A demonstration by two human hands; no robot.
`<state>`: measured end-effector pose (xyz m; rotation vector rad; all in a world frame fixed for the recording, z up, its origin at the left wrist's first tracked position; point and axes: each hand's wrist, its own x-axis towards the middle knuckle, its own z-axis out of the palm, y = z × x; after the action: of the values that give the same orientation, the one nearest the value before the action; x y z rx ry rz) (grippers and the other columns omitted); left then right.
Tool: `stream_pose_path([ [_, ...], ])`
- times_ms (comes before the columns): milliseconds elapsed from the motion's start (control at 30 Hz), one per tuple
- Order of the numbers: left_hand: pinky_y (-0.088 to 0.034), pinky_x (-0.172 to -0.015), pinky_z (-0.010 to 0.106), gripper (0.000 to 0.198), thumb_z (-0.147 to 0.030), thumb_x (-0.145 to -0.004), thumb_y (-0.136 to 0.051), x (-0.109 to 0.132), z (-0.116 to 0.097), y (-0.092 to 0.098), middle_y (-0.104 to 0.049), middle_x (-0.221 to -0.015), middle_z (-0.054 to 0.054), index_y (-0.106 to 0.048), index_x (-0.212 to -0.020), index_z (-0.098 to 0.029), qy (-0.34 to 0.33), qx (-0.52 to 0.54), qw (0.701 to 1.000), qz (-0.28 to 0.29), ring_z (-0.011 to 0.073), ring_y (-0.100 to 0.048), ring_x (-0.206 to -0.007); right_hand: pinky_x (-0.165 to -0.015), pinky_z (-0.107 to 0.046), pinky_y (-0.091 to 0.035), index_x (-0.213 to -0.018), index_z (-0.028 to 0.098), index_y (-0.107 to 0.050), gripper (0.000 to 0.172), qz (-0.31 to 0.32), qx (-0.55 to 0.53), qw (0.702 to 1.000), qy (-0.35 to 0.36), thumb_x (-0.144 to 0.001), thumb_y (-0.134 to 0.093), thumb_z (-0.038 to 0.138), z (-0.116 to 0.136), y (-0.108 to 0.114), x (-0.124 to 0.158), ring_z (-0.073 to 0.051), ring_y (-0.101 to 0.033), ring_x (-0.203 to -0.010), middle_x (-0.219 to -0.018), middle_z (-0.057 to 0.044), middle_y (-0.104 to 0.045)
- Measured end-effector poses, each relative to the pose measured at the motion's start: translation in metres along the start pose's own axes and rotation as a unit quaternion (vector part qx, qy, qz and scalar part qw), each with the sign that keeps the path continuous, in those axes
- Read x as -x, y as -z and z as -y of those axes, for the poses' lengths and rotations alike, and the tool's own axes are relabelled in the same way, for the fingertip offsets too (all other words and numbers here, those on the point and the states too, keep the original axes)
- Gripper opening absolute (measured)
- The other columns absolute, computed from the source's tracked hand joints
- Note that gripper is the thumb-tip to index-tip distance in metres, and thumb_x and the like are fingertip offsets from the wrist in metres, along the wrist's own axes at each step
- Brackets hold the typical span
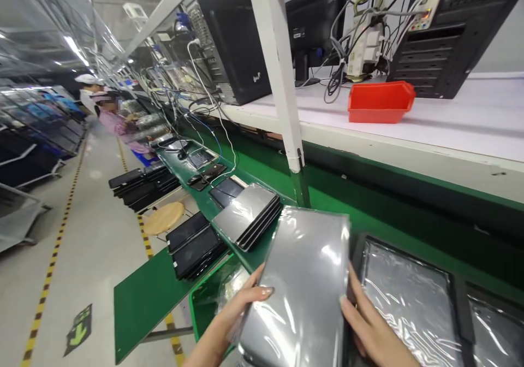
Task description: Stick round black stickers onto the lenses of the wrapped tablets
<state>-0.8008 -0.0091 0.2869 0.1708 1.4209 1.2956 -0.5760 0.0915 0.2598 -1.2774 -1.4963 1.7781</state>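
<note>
Between my two hands is a flat grey tablet-like panel (pixel 305 268) wrapped in shiny clear film, tilted up toward me. My left hand (pixel 241 301) grips its left edge, the thumb lying on the front face. On the opposite edge, my right hand (pixel 366 318) is closed with its fingertips against the side. Just beyond the panel, a stack of similar grey panels (pixel 248 214) rests on the green bench. To the right, a film-covered panel (pixel 409 296) lies in a dark tray, with another film-covered panel (pixel 497 329) beside it, cut by the frame edge.
A green bin (pixel 196 312) holding clear plastic stands below my left hand. Stacked black devices (pixel 196 247) sit on a green board (pixel 143 296). An upright post (pixel 278 72) and a white shelf with a red tray (pixel 380 102) rise ahead. Another person (pixel 118 121) works farther along.
</note>
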Motion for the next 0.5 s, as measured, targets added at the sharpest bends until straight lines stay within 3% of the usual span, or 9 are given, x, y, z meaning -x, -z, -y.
stream_pose_path([
  [67, -0.052, -0.078, 0.038, 0.081, -0.036, -0.055, -0.072, -0.011, -0.026, 0.042, -0.071, -0.098, 0.008, -0.046, -0.13, -0.02, -0.001, -0.02, 0.999, -0.031, 0.0302, -0.068, -0.088, -0.04, -0.027, -0.046, -0.148, 0.024, -0.015, 0.083, 0.092, 0.007, 0.996, -0.019, -0.08, -0.046, 0.061, 0.011, -0.044, -0.035, -0.014, -0.057, -0.047, -0.109, -0.011, -0.067],
  [133, -0.053, -0.073, 0.038, 0.075, -0.039, -0.055, -0.074, -0.028, -0.057, 0.085, -0.071, -0.092, 0.008, -0.05, -0.123, -0.019, 0.005, -0.068, 0.995, -0.068, 0.0286, -0.069, -0.08, -0.035, -0.027, -0.041, -0.148, 0.016, -0.003, 0.093, 0.186, 0.043, 0.982, -0.013, -0.079, -0.047, 0.06, 0.023, -0.089, -0.072, -0.011, -0.049, -0.038, -0.11, -0.016, -0.065],
  [200, -0.054, -0.066, 0.035, 0.064, -0.042, -0.054, -0.075, -0.051, -0.095, 0.124, -0.071, -0.086, 0.008, -0.056, -0.111, -0.019, -0.002, -0.151, 0.98, -0.13, 0.0253, -0.069, -0.071, -0.04, -0.029, -0.044, -0.147, 0.006, 0.003, 0.099, 0.227, 0.092, 0.969, 0.015, -0.08, -0.048, 0.058, 0.034, -0.134, -0.107, -0.013, -0.053, -0.041, -0.112, -0.021, -0.063],
  [267, -0.055, -0.064, 0.034, 0.054, -0.045, -0.054, -0.075, -0.075, -0.137, 0.154, -0.07, -0.084, 0.008, -0.06, -0.098, -0.018, -0.024, -0.268, 0.956, -0.122, 0.0251, -0.068, -0.072, -0.048, -0.033, -0.049, -0.145, 0.0, 0.008, 0.094, 0.243, 0.141, 0.959, 0.045, -0.085, -0.038, 0.056, 0.044, -0.177, -0.141, -0.02, -0.061, -0.053, -0.108, -0.022, -0.065],
  [333, -0.055, -0.064, 0.033, 0.049, -0.046, -0.051, -0.077, -0.099, -0.176, 0.175, -0.071, -0.081, 0.008, -0.063, -0.087, -0.017, -0.028, -0.323, 0.941, -0.101, 0.0259, -0.068, -0.073, -0.068, -0.039, -0.052, -0.143, -0.006, 0.007, 0.086, 0.23, 0.215, 0.944, 0.098, -0.09, -0.032, 0.049, 0.05, -0.212, -0.171, -0.027, -0.067, -0.077, -0.105, -0.025, -0.065],
  [400, -0.054, -0.065, 0.033, 0.048, -0.049, -0.048, -0.077, -0.121, -0.204, 0.185, -0.071, -0.079, 0.008, -0.064, -0.081, -0.017, -0.03, -0.363, 0.928, -0.079, 0.026, -0.068, -0.074, -0.083, -0.044, -0.047, -0.141, -0.012, 0.004, 0.081, 0.212, 0.266, 0.932, 0.128, -0.092, -0.029, 0.045, 0.052, -0.239, -0.196, -0.031, -0.064, -0.095, -0.105, -0.028, -0.065],
  [500, -0.054, -0.068, 0.032, 0.049, -0.05, -0.043, -0.078, -0.152, -0.22, 0.189, -0.071, -0.076, 0.006, -0.065, -0.075, -0.016, -0.032, -0.425, 0.903, -0.059, 0.0261, -0.067, -0.076, -0.084, -0.049, -0.046, -0.139, -0.014, 0.0, 0.081, 0.21, 0.29, 0.927, 0.112, -0.092, -0.032, 0.043, 0.049, -0.261, -0.218, -0.035, -0.064, -0.097, -0.104, -0.032, -0.063],
])
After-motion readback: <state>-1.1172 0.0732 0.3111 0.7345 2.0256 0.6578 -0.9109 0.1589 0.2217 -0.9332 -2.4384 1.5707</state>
